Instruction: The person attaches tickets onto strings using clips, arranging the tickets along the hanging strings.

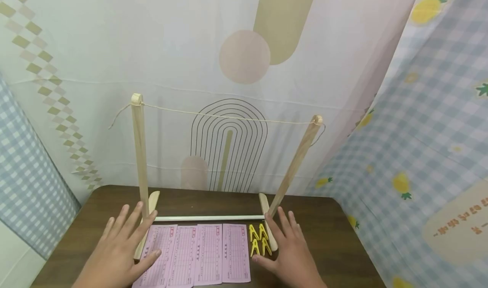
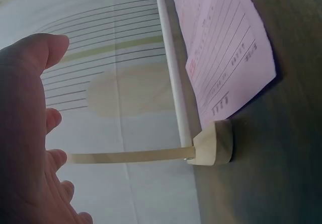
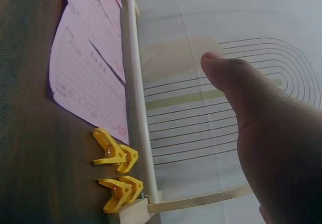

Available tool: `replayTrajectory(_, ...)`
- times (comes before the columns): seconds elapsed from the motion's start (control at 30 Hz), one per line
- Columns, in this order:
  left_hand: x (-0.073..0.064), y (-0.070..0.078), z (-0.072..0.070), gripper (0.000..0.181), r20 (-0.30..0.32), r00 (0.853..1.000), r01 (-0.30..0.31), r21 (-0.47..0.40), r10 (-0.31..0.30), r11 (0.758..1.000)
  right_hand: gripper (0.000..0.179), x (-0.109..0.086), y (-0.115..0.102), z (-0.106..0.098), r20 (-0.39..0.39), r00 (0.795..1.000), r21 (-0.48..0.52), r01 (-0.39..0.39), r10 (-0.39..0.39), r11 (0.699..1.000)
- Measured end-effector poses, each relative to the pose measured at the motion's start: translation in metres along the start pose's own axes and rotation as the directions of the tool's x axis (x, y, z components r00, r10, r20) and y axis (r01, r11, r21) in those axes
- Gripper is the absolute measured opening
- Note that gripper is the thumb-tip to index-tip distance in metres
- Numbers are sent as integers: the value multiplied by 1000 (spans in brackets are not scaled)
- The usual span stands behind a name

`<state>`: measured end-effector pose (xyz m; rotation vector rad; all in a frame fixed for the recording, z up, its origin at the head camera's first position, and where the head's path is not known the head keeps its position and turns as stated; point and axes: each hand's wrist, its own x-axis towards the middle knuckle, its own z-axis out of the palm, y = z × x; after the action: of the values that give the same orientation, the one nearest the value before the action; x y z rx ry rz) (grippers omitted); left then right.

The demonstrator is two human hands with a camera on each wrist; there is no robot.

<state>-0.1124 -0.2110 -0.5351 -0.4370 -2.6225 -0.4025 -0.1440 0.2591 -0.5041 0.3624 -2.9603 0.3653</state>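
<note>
My left hand [image 1: 120,245] hovers with fingers spread near the foot of the left wooden post [image 1: 139,148]; it holds nothing. Likewise spread and holding nothing, my right hand [image 1: 289,250] is by the base of the right wooden post [image 1: 295,165]. Between the hands lies an overlapping row of several pink printed slips [image 1: 208,254]. Several yellow clothespins [image 3: 119,194] stand in a small group between the slips and my right hand. A thin string [image 1: 228,117] is tied across the tops of the posts, its loose ends hanging. Whether any fingertip touches the stand is unclear.
A white rod [image 1: 209,218] joins the two posts low down, behind the slips. The dark wooden table [image 1: 225,201] ends at a patterned cloth backdrop [image 1: 171,46]. Checked cloth [image 1: 427,123] hangs along the right side, and more on the left.
</note>
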Motion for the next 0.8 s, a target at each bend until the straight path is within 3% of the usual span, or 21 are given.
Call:
replayTrajectory(0.53,-3,-4,15,94,2,1000,-4,1,3,1000,116,-2,4,17,-20,1000,4,-10,10,1000)
replayTrajectory(0.8,1,-6,18,76,-3,1000,-3,8,3,1000,96,2,6,25,5,999,-7,-49,49,999)
